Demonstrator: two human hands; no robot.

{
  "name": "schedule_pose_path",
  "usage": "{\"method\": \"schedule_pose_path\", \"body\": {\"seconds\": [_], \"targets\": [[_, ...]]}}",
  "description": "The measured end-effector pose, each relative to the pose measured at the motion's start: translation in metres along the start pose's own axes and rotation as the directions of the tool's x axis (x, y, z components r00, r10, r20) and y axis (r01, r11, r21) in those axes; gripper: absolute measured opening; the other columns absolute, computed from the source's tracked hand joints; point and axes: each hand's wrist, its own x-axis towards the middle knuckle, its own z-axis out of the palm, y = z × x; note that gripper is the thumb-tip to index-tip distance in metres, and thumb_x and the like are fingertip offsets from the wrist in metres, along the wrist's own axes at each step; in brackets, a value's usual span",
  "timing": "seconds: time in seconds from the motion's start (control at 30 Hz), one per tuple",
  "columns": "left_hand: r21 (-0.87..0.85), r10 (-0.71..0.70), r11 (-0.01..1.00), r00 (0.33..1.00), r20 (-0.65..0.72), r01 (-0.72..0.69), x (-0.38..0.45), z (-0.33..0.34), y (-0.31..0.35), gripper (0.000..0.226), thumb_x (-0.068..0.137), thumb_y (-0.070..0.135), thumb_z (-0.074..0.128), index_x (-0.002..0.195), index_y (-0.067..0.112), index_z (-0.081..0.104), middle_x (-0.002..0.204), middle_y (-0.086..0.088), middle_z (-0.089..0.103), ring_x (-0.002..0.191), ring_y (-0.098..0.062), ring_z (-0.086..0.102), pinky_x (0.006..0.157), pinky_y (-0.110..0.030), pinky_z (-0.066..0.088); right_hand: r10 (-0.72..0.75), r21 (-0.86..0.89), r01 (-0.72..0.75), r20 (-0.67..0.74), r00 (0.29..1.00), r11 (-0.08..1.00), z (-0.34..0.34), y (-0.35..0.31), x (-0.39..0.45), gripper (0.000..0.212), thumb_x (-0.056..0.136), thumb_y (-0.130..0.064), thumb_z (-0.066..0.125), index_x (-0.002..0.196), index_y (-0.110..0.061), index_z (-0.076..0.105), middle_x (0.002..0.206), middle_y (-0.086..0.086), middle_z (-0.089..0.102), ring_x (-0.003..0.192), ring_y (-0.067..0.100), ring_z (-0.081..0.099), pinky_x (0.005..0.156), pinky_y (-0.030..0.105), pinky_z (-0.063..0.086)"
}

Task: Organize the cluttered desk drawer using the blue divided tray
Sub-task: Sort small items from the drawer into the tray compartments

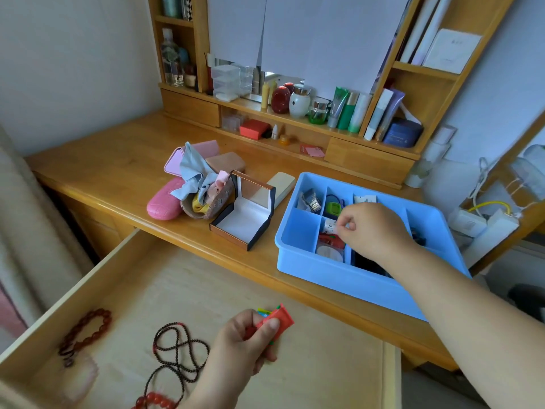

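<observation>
Head view showed the left hand (250, 335) pinching a light, crinkly red packet (277, 321) by its edge, while the right hand (368, 228) pinched a small white tube (330, 226) over the blue tray (339, 278).

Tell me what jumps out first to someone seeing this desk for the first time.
The blue divided tray on the right of the desk grabs the eye, with the right hand reaching into its middle compartments and pinching a small white item. Below, over the open drawer, the left hand grips a red packet. Bead strings lie on the drawer floor at the left.
</observation>
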Motion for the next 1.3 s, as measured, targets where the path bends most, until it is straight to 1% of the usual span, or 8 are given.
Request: {"method": "schedule_pose_path", "body": {"seconds": [0.07, 0.13, 0.2, 0.37, 0.57, 0.83, 1.1, 1.3], "targets": [[-0.044, 0.047, 0.998, 0.999, -0.021, -0.048, 0.0, 0.006, 0.011, 0.029, 0.072, 0.028, 0.068, 0.065, 0.01, 0.046, 0.042, -0.009, 0.049, 0.03, -0.01, 0.032, 0.034, -0.013, 0.025, -0.053, 0.379, 0.039, 0.029, 0.998, 0.925, -0.005, -0.009, -0.031, 0.015, 0.082, -0.037, 0.066, 0.074, -0.024, 0.069, 0.067, -0.006, 0.065, 0.06, 0.003, 0.059, 0.049, 0.015, 0.042], [-0.087, 0.094, 0.992, 0.996, -0.003, -0.094, 0.0, 0.014, 0.021, 0.026, 0.065, 0.035, 0.069, 0.062, 0.015, 0.052, 0.043, -0.008, 0.048, 0.033, -0.011, 0.033, 0.035, -0.015, 0.027, -0.154, 0.607, -0.04, 0.264, 0.952, 0.793, -0.002, -0.024, -0.065, 0.013, 0.077, -0.039, 0.072, 0.079, -0.026, 0.071, 0.07, -0.003, 0.069, 0.055, 0.001, 0.06, 0.049, 0.012, 0.044], [-0.089, 0.137, 0.987, 0.988, 0.065, -0.131, -0.002, 0.023, 0.027, 0.02, 0.066, 0.037, 0.07, 0.06, 0.021, 0.06, 0.046, -0.006, 0.052, 0.036, -0.011, 0.034, 0.036, -0.016, 0.026, -0.223, 0.697, -0.149, 0.413, 0.883, 0.701, 0.006, -0.032, -0.09, 0.004, 0.081, -0.024, 0.073, 0.083, -0.025, 0.069, 0.068, -0.002, 0.068, 0.057, 0.004, 0.062, 0.054, 0.016, 0.049], [-0.056, 0.182, 0.983, 0.973, 0.142, -0.175, -0.008, 0.028, 0.02, 0.012, 0.085, 0.028, 0.066, 0.079, 0.019, 0.07, 0.048, -0.004, 0.054, 0.037, -0.009, 0.033, 0.038, -0.016, 0.027, -0.12, 0.723, -0.184, 0.348, 0.93, 0.666, 0.001, -0.019, -0.094, 0.016, 0.088, -0.007, 0.062, 0.083, -0.02, 0.069, 0.067, -0.002, 0.07, 0.058, 0.006, 0.062, 0.058, 0.02, 0.051], [0.002, -0.158, 0.987, 0.985, -0.064, 0.158, 0.002, -0.014, -0.034, 0.015, 0.095, -0.004, 0.046, 0.095, 0.002, 0.061, 0.045, -0.007, 0.049, 0.027, -0.009, 0.029, 0.032, -0.009, 0.02, -0.027, 0.364, 0.061, -0.096, 0.995, 0.929, -0.021, 0.013, -0.03, 0.01, 0.087, -0.019, 0.065, 0.083, -0.026, 0.072, 0.065, -0.019, 0.06, 0.062, -0.005, 0.057, 0.053, 0.008, 0.039], [0.146, -0.251, 0.947, 0.941, -0.227, 0.288, 0.004, -0.059, -0.074, 0.015, 0.093, -0.006, 0.047, 0.092, 0.002, 0.06, 0.047, -0.008, 0.056, 0.026, -0.012, 0.033, 0.03, -0.011, 0.022, -0.039, 0.125, 0.021, 0.138, 0.99, 0.992, 0.007, 0.0, 0.02, 0.009, 0.082, -0.013, 0.068, 0.073, -0.013, 0.07, 0.074, -0.001, 0.067, 0.069, 0.013, 0.06, 0.06, 0.024, 0.045], [0.136, -0.244, 0.95, 0.94, -0.24, 0.282, 0.009, -0.06, -0.08, 0.016, 0.092, -0.005, 0.048, 0.092, 0.004, 0.061, 0.049, -0.008, 0.056, 0.026, -0.012, 0.032, 0.03, -0.011, 0.023, -0.002, -0.053, 0.002, 0.001, 1.0, 0.999, 0.027, -0.004, 0.025, 0.023, 0.084, -0.014, 0.062, 0.063, -0.022, 0.055, 0.08, 0.002, 0.066, 0.078, 0.024, 0.061, 0.064, 0.029, 0.047], [0.145, -0.287, 0.935, 0.931, -0.223, 0.323, 0.008, -0.058, -0.081, 0.015, 0.091, -0.003, 0.05, 0.097, 0.004, 0.062, 0.051, -0.007, 0.059, 0.031, -0.014, 0.036, 0.032, -0.014, 0.026, -0.162, -0.371, 0.216, 0.171, 0.972, 0.903, 0.035, -0.011, 0.029, 0.02, 0.082, -0.017, 0.057, 0.063, -0.019, 0.05, 0.088, 0.003, 0.056, 0.084, 0.029, 0.057, 0.06, 0.029, 0.036]]}}
